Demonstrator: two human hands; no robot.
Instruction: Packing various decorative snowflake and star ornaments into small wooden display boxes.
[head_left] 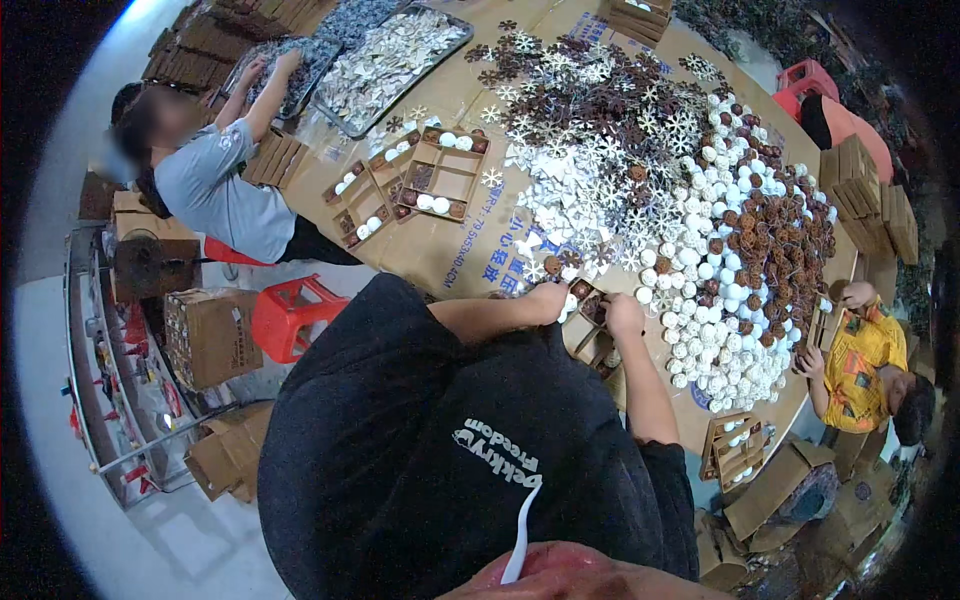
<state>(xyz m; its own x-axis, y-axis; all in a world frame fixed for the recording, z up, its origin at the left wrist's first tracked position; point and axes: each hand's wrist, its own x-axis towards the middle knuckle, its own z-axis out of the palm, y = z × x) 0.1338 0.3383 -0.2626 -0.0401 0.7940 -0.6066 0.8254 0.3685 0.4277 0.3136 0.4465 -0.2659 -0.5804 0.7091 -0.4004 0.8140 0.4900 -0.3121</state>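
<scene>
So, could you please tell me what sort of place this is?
Probably a small craft workshop: loose white balls and snowflake shapes are heaped on a shared table, with divided boxes on it, some partly filled.

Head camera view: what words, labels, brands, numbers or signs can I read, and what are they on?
I describe the texts without copying wording or numbers.
Black T-shirt: white lettering in two lines, legible.
Cardboard table covering: blue print, large characters and a line with numbers, partly legible; more blue print near the far edge is partly covered.
Brown cardboard box at left: dark marks, too small to read.
</scene>
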